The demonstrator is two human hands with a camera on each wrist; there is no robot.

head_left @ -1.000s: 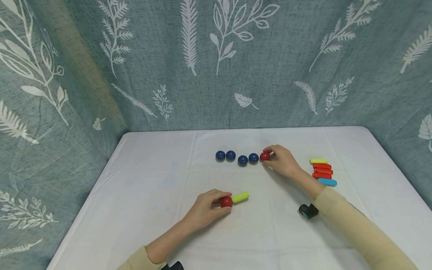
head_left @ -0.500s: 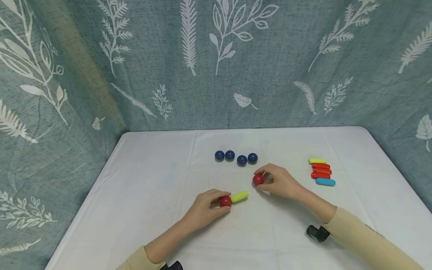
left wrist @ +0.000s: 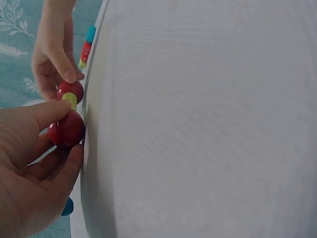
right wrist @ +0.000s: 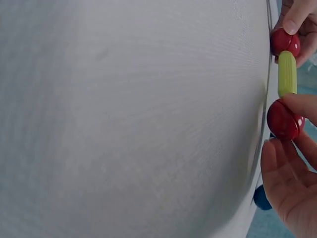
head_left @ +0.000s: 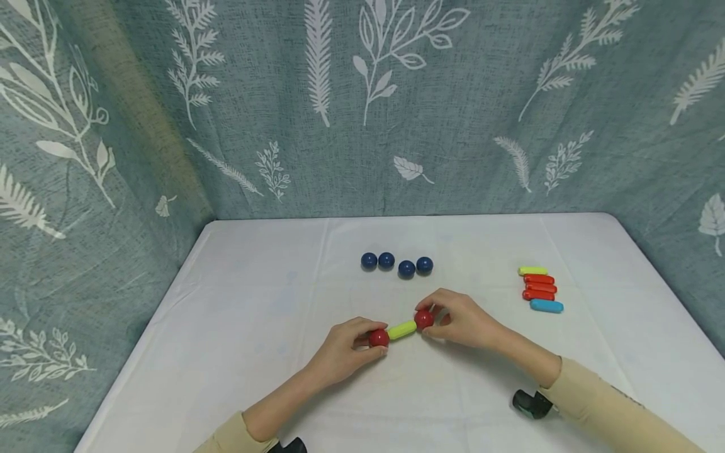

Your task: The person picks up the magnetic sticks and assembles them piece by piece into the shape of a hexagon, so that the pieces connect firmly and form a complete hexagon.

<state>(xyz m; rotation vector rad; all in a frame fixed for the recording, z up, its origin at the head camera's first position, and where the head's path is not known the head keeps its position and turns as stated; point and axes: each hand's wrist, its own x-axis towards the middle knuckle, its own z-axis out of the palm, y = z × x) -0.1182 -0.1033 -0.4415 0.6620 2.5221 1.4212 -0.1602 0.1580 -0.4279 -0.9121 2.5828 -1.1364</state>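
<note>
Near the middle of the table, my left hand pinches a red ball between thumb and fingers. A yellow-green rod extends from that ball toward the upper right. At the rod's other end is a second red ball, which my right hand grips with thumb and fingertips. Ball, rod and ball form one straight line. In the right wrist view the rod spans between the two balls, and in the left wrist view the nearer ball covers part of it.
Several dark blue balls sit in a loose row farther back. To the right lies a stack of short rods: a yellow-green one, several red ones and a blue one. A white cloth covers the table; a patterned curtain hangs behind.
My right hand has brought its red ball from beside the blue balls toward me and slightly left, up to the rod's free end. My left hand has stayed in place.
</note>
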